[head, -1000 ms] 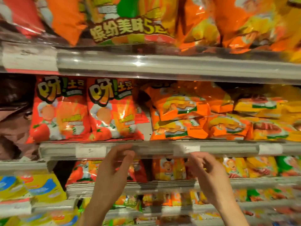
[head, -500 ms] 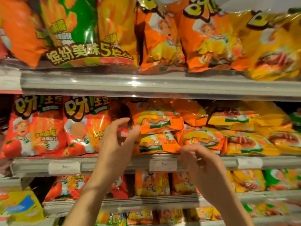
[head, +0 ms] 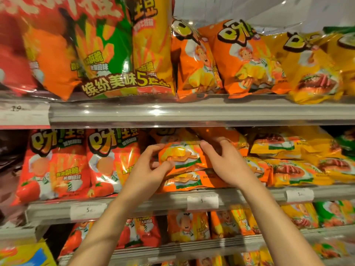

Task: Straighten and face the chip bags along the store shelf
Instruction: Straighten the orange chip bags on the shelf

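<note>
Both hands have gone up from the price rail since 1 s ago & now sit on the stacked orange bags of the mid shelf (head: 192,198); view has tilted up too, so the top shelf (head: 192,114) fills more of the frame.

Top shelf: big multipack (head: 119,54) at left, tall orange & yellow bags to its right, upright-ish, leaning.

Mid shelf: two red bags (head: 84,162) stand upright at left, fronts out. Right of them, orange bags lie flat in a stack; further right, yellow bags (head: 297,160) also lie flat in piles.

Upper orange bag (head: 182,158) of the stack lies between the two hands, tilted, its left end up against the left hand, right end under the right hand. Lower orange bag (head: 190,181) sits right beneath it, touching.

Left hand (head: 148,169) = grip closed on the upper bag: thumb on the bag's front, fingers curled over its left top edge. Right hand (head: 224,162) = grip closed on it as well, thumb on the bag's top right corner, fingers curled over the bags behind; exactly which bag the fingertips touch, can't tell.

Price tags (head: 202,202) on the rail below the stack.
</note>
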The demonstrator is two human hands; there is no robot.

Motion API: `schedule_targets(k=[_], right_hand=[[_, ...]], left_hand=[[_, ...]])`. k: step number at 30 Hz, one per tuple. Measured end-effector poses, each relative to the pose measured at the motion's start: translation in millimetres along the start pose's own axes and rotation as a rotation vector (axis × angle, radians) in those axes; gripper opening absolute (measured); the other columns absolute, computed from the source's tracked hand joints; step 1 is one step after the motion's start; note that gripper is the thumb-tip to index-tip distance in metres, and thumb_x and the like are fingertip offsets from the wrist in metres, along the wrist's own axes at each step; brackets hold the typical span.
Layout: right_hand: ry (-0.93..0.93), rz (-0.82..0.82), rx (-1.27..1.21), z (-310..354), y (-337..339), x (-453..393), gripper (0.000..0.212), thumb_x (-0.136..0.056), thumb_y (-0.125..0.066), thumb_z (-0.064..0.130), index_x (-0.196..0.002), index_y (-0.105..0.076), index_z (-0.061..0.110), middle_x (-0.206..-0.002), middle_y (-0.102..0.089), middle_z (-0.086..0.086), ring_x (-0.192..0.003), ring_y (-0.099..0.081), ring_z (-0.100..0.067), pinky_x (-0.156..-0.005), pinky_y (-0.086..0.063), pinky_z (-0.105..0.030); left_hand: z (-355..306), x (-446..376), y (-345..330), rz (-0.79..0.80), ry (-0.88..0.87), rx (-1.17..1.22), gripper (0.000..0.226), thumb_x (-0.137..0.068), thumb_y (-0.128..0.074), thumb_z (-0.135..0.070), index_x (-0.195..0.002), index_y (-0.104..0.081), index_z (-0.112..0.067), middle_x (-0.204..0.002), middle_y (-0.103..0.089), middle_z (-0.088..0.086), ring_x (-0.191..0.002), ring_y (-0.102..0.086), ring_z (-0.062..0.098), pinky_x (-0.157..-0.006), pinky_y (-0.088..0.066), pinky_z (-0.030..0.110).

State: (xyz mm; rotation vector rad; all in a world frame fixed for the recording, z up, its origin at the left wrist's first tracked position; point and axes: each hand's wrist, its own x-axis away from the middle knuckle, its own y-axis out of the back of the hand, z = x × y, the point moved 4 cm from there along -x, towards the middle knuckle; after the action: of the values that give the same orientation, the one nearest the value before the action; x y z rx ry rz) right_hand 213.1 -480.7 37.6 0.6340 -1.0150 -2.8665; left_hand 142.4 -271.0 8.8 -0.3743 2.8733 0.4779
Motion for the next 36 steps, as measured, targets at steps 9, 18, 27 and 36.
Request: schedule_targets(k=[9, 18, 27, 36], right_hand=[[-0.012, 0.062, 0.015, 10, -8, 13, 0.055, -0.097, -0.050, 0.057, -0.142, -0.050, 0.025, -0.117, -0.061, 0.014, -0.106, -0.059, -0.008, -0.093, -0.048, -0.031], [0.169, -0.201, 0.310, -2, 19, 8, 0.043, -0.100, -0.051, 0.042, -0.123, -0.066, 0.009, -0.119, -0.063, -0.010, -0.116, -0.054, -0.026, -0.100, -0.043, -0.038], [-0.015, -0.213, 0.766, -19, 28, -16, 0.047, -0.092, -0.062, 0.043, -0.112, -0.063, 0.001, -0.112, -0.067, -0.023, -0.108, -0.059, -0.040, -0.096, -0.044, -0.045], [0.035, -0.021, 0.395, -14, 28, -9, 0.059, -0.090, -0.060, 0.059, -0.138, -0.053, 0.025, -0.137, -0.050, -0.015, -0.135, -0.039, -0.035, -0.112, -0.036, -0.043]], left_hand=[[-2, -13, 13, 0.071, 0.185, 0.080, 0.078, -0.089, -0.057, -0.062, -0.153, -0.024, -0.036, -0.109, -0.064, -0.015, -0.096, -0.063, 0.002, -0.074, -0.045, 0.023], [-1, -17, 11, -0.013, 0.109, -0.005, 0.083, -0.084, -0.069, -0.055, -0.153, -0.023, -0.045, -0.149, -0.046, -0.007, -0.135, -0.046, 0.018, -0.106, -0.038, 0.031], [-10, -8, 13, -0.071, 0.042, -0.053, 0.084, -0.086, -0.069, -0.052, -0.155, -0.022, -0.039, -0.145, -0.041, -0.018, -0.139, -0.040, 0.011, -0.109, -0.034, 0.030], [-9, -9, 13, -0.110, 0.072, -0.128, 0.085, -0.088, -0.063, -0.058, -0.157, -0.019, -0.034, -0.160, -0.033, -0.006, -0.144, -0.036, 0.017, -0.109, -0.032, 0.032]])
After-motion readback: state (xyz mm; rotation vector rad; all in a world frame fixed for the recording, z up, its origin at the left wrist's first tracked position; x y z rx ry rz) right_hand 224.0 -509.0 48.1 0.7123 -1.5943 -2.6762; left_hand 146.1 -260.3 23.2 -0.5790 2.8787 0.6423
